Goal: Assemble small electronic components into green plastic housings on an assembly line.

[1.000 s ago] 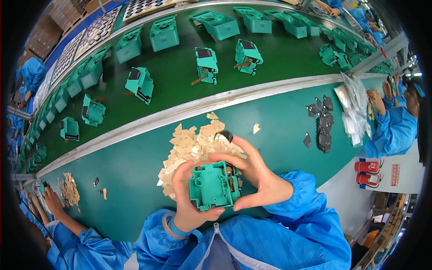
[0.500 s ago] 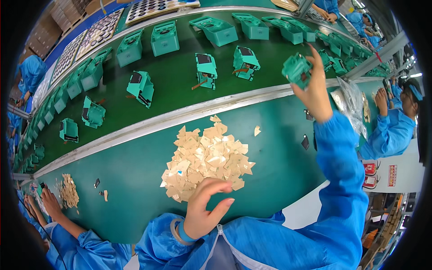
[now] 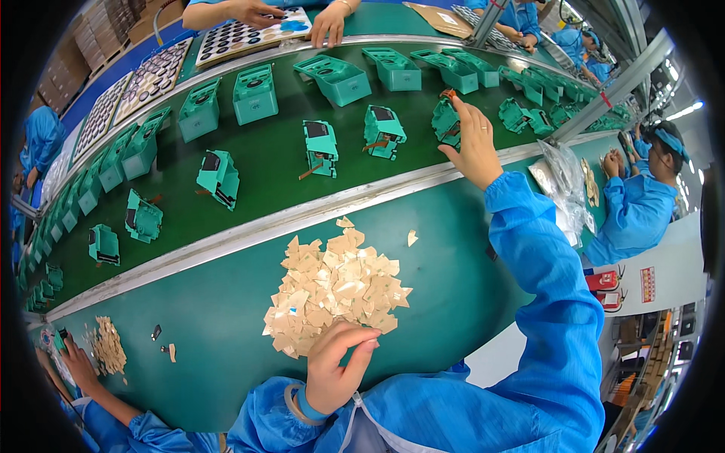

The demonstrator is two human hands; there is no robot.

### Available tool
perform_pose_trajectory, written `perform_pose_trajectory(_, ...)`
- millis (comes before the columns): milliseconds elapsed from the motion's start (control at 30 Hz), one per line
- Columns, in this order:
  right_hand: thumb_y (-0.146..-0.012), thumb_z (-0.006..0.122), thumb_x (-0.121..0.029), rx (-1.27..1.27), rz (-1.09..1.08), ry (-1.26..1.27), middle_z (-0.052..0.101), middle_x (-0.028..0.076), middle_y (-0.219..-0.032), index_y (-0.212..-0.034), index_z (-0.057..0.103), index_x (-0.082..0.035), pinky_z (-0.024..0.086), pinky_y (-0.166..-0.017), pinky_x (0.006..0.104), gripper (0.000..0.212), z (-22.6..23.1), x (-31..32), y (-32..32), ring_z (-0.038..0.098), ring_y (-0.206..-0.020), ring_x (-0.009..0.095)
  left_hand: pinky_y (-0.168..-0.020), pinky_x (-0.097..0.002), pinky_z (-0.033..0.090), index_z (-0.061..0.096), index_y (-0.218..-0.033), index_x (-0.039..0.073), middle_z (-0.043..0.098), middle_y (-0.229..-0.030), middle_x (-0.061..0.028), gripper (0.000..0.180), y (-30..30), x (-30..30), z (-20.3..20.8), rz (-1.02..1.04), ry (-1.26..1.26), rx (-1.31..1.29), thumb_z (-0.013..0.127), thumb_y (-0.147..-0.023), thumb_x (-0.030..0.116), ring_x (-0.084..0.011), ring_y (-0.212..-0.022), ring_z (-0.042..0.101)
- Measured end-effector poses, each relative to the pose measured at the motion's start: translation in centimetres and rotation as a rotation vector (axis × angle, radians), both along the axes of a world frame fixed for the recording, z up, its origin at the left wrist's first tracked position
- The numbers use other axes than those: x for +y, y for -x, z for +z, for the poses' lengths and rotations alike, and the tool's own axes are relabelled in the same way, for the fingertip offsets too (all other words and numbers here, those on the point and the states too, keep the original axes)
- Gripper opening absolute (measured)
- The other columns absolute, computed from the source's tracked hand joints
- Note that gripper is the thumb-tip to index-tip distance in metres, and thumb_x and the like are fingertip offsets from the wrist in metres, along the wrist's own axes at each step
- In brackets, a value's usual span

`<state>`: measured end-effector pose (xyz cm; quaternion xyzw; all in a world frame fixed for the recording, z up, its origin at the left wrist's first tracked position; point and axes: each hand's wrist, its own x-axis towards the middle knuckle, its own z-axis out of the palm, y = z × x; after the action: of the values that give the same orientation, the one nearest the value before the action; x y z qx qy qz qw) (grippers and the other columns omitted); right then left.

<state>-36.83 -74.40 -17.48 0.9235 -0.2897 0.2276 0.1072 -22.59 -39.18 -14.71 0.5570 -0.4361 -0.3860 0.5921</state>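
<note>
My right hand [image 3: 477, 147] reaches over the dark green belt [image 3: 264, 162], with fingers and thumb around the edge of a green plastic housing [image 3: 446, 123]. An orange-brown strip shows at my fingertips, and the hand partly covers the housing. My left hand [image 3: 340, 366] is at the near edge of a pile of cream-coloured cut pieces [image 3: 336, 279]. Its thumb and forefinger meet in a pinch; whatever lies between them is too small to make out. To the left of the held housing, similar housings [image 3: 385, 132] with black parts and brown strips sit on the belt.
Larger green housings [image 3: 255, 94] line the belt's far side. A metal rail [image 3: 249, 241] divides belt from worktable. Clear plastic bags [image 3: 559, 185] lie at right. A co-worker's hands [image 3: 328, 26] are over a tray of round parts [image 3: 245, 34]; other people sit left and right.
My right hand has lowered the green housing from the air to the belt. My left thumb and forefinger have come together. A co-worker's hands have appeared across the belt. The view has shifted slightly.
</note>
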Motion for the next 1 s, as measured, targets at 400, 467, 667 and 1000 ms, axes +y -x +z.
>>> perform_pose_trajectory(400,-0.068,0.073,-0.018,-0.216,-0.198,-0.579,0.044,0.026,-0.120,-0.138,0.009,-0.002,0.046,-0.080,0.0412,0.097,-0.9,4.0,-9.6,0.055,-0.094,0.039,-0.063,-0.0256,0.046,0.059,-0.091,-0.003,0.059,-0.080,-0.0112,0.012,1.1,-1.0,-0.5,0.127,-0.039,0.039,0.054,-0.081,-0.007,-0.0169,-0.070,0.058)
perform_pose_trajectory(467,-0.070,0.071,-0.014,-0.314,-0.183,-0.720,0.045,0.025,-0.121,-0.137,0.010,-0.002,0.047,-0.082,0.0389,0.091,-0.7,3.9,-9.1,0.058,-0.091,0.036,-0.064,-0.0258,0.046,0.059,-0.091,-0.003,0.058,-0.080,-0.0109,0.011,1.2,-0.9,-0.2,0.184,-0.040,0.070,0.053,-0.082,-0.007,-0.0170,-0.069,0.057)
perform_pose_trajectory(667,-0.082,0.054,-0.013,-1.143,0.119,-1.909,0.053,0.010,-0.112,-0.133,0.025,-0.001,0.043,-0.087,0.0354,0.060,3.9,9.5,-5.4,0.053,-0.101,0.022,-0.085,-0.0312,0.042,0.043,-0.117,-0.002,0.049,-0.113,-0.0147,0.038,-0.1,-1.1,-0.2,0.162,-0.013,0.261,0.057,-0.082,0.000,-0.0216,-0.101,0.051)
perform_pose_trajectory(1000,-0.082,0.047,-0.016,-0.978,0.148,-2.776,0.042,0.013,-0.131,-0.135,0.029,-0.003,0.042,-0.094,0.0448,0.058,3.9,18.9,-3.8,0.046,-0.117,0.029,-0.108,-0.0421,0.016,0.009,-0.141,0.002,0.014,-0.146,-0.0184,0.096,-1.1,-1.8,-0.8,0.118,0.253,0.401,0.074,-0.073,0.021,-0.0301,-0.136,0.016)
